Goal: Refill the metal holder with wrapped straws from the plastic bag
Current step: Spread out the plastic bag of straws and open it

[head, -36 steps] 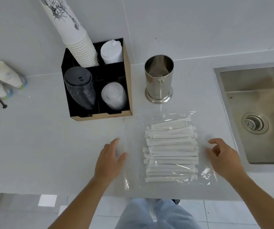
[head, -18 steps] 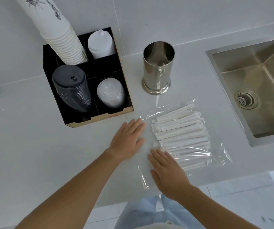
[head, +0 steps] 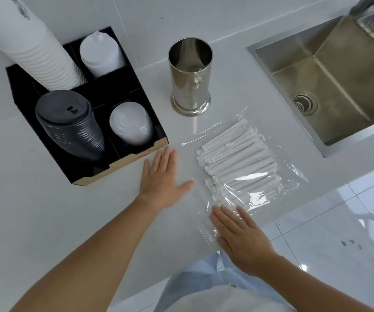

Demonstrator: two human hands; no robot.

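Standing at far left: black organizer (head: 87, 170) on white counter (head: 24, 199), holding white cup stack (head: 35, 50), black lids (head: 71, 124), clear lids (head: 132, 124). Left hand (head: 161, 179) flat on counter just right of organizer, fingers spread, gripping nothing, thumb near bag edge. Metal holder (head: 190, 75) upright behind bag, looks empty. Plastic bag (head: 244, 170) flat on counter, wrapped straws (head: 237, 163) inside, lying diagonal. Right hand (head: 242, 237) palm-down, fingers extended, resting on bag's near corner. Sink (head: 339, 75) at right.

Empty metal holder (head: 190, 75) upright; bagged straws (head: 235, 163) flat.
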